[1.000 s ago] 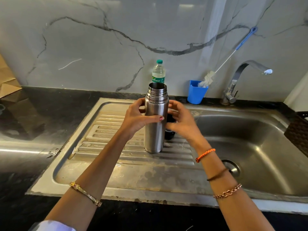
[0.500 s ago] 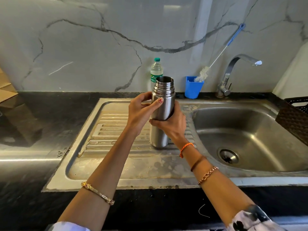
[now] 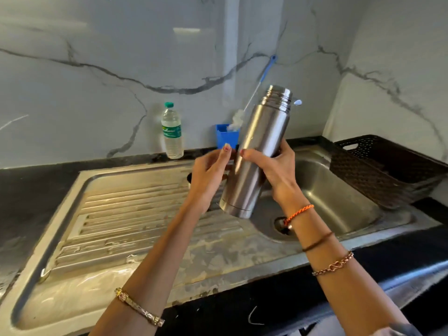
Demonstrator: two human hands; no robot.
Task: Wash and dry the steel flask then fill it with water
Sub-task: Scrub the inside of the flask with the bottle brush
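Note:
The steel flask (image 3: 261, 141) has no cap on its threaded mouth. It is lifted off the drainboard and leans to the right, its base over the edge between drainboard (image 3: 135, 214) and sink basin (image 3: 339, 197). My right hand (image 3: 274, 170) grips its middle from the right. My left hand (image 3: 211, 175) hovers at the flask's left side with thumb raised and fingers loose, holding nothing. Only the tap's spout tip (image 3: 297, 102) shows behind the flask's neck.
A plastic water bottle (image 3: 172, 132) stands at the wall. A blue cup (image 3: 225, 137) holds a long bottle brush (image 3: 257, 90). A dark woven basket (image 3: 388, 170) sits right of the sink. A small dark object (image 3: 189, 178) peeks out behind my left hand.
The flask has gone from standing on the drainboard to lifted and tilted toward the sink. My right hand took over the grip, and my left hand came off the flask.

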